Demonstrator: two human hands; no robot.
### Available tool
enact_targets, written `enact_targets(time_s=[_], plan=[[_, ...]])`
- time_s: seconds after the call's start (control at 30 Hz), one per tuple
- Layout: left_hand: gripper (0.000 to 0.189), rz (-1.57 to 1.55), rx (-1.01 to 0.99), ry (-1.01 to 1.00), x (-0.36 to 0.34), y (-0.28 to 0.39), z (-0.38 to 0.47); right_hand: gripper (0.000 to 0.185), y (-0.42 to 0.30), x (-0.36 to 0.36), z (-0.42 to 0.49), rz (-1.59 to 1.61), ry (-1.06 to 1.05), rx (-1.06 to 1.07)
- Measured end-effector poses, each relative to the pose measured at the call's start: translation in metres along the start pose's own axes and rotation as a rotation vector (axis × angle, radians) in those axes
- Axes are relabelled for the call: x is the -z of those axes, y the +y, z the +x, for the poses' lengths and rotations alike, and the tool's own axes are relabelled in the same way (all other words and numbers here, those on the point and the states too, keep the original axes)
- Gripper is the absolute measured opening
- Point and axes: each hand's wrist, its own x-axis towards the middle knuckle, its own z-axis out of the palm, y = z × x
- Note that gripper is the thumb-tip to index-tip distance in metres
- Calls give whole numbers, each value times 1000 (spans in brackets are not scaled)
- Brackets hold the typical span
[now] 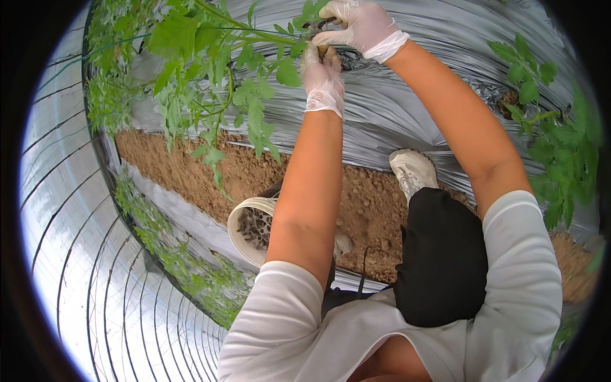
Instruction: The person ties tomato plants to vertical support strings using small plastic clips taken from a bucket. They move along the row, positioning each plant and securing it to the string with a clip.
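Note:
My left hand point(324, 79), in a thin white glove, reaches up with its fingers closed around the lower stem point(281, 39) of a tomato plant. Just above it my gloved right hand point(365, 24) pinches a small dark clip point(319, 25) between thumb and fingers, beside the stem. A thin green twine point(238, 29) runs from the left along the stem to the clip. My fingers partly hide the clip and the stem there. Broad tomato leaves point(176, 36) spread to the left of both hands.
A white bucket point(234, 238) of dark plastic clips point(257, 227) stands below my left forearm on the bare soil path point(370, 210). Silver mulch film point(382, 110) covers the bed. Another tomato plant point(530, 90) grows at right. Greenhouse film with dark ribs point(71, 224) curves along the left.

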Motion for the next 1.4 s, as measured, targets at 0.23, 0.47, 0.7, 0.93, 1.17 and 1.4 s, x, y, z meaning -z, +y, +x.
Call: enact_targets(time_s=[0.23, 0.47, 0.7, 0.93, 1.17, 1.4], plan=[[16, 13, 35, -36, 3, 3, 4, 63, -5, -26, 30, -40, -131, 9], [17, 8, 85, -110, 6, 6, 9, 53, -6, -43, 27, -214, -101, 152], [18, -59, 142, 13, -1, 2, 9, 55, -13, -49, 21, -291, -26, 236], [15, -85, 156, -19, 0, 3, -19, 67, -21, -37, 44, -157, -230, 99], [38, 468, -216, 142, 16, 36, -142, 78, -46, -13, 42, -141, -367, 82], [41, 435, -544, -1, 13, 110, -124, 33, -100, 63, 18, 12, 217, 239]])
